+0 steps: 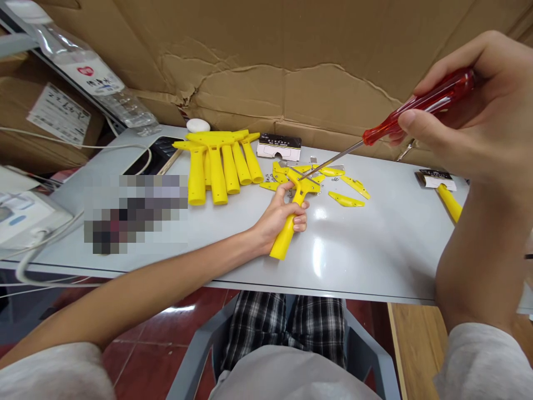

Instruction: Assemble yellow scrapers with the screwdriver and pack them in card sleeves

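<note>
Bearing a red heart, a bottle label (95, 76) is showing far left of the left hand (272, 222); its characters are appearing unclear. The left hand is curling around a yellow T-shaped tool (285, 239) over the desk (375, 244); the right hand (491, 116) is pinching a red-handled screwdriver (437, 97), its tip meeting the tool's head.

The screwdriver handle (435, 101) is glossy plastic, its shaft (338, 158) metal — the yellow tool (300, 192), smooth plastic.
</note>
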{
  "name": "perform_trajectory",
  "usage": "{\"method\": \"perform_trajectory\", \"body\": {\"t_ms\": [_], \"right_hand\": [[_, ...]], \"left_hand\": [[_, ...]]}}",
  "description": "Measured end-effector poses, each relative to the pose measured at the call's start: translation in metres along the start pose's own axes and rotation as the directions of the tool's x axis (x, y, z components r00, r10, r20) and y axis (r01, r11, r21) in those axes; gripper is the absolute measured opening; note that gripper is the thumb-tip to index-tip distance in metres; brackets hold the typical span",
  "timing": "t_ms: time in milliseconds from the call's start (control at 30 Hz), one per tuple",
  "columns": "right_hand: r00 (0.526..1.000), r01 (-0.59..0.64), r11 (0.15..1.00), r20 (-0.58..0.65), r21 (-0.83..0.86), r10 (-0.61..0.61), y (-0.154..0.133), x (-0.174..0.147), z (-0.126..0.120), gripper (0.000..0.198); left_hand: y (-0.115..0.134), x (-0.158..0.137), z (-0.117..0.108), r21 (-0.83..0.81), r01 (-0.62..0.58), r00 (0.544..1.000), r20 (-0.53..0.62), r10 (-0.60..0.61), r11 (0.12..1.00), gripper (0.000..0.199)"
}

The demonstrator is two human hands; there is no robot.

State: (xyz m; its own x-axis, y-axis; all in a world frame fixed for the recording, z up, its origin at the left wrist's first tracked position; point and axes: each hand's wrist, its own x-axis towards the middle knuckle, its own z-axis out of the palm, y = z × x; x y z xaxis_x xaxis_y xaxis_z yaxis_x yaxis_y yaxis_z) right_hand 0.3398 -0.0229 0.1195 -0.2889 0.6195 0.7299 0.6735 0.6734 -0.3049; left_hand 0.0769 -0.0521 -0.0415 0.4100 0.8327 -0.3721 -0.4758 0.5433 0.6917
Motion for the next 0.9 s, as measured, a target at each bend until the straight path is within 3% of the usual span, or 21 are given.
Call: {"method": "perform_trajectory", "body": {"t_ms": [367, 667, 733, 833, 900], "right_hand": [[1.0, -0.004, 1.0, -0.021, 0.021, 0.004, -0.001, 0.001, 0.004, 0.023], [0.99, -0.121, 0.983, 0.06, -0.136, 0.13, -0.013, 0.0, 0.0, 0.025], [0.991, -0.063, 0.994, 0.115, -0.085, 0.073, -0.013, -0.001, -0.001, 0.027], [0.987, 0.032, 0.993, 0.151, 0.115, -0.049, -0.013, -0.003, -0.004, 0.049], [0.989, 0.033, 0.987, 0.137, 0.155, -0.055, -0.012, -0.004, -0.004, 0.047]], "left_hand": [[0.0, 0.001, -0.002, 0.011, -0.002, 1.0, 0.02, 0.002, 1.0, 0.076], [-0.003, 0.001, -0.003, -0.018, -0.028, 0.999, 0.017, 0.028, 0.999, 0.08], [-0.003, 0.001, -0.003, -0.018, -0.027, 1.0, 0.015, 0.027, 0.999, 0.081], [-0.004, 0.001, -0.002, -0.01, -0.031, 0.999, 0.024, 0.031, 0.999, 0.08], [-0.005, 0.0, -0.002, -0.012, -0.043, 0.999, 0.031, 0.044, 0.999, 0.08]]}}
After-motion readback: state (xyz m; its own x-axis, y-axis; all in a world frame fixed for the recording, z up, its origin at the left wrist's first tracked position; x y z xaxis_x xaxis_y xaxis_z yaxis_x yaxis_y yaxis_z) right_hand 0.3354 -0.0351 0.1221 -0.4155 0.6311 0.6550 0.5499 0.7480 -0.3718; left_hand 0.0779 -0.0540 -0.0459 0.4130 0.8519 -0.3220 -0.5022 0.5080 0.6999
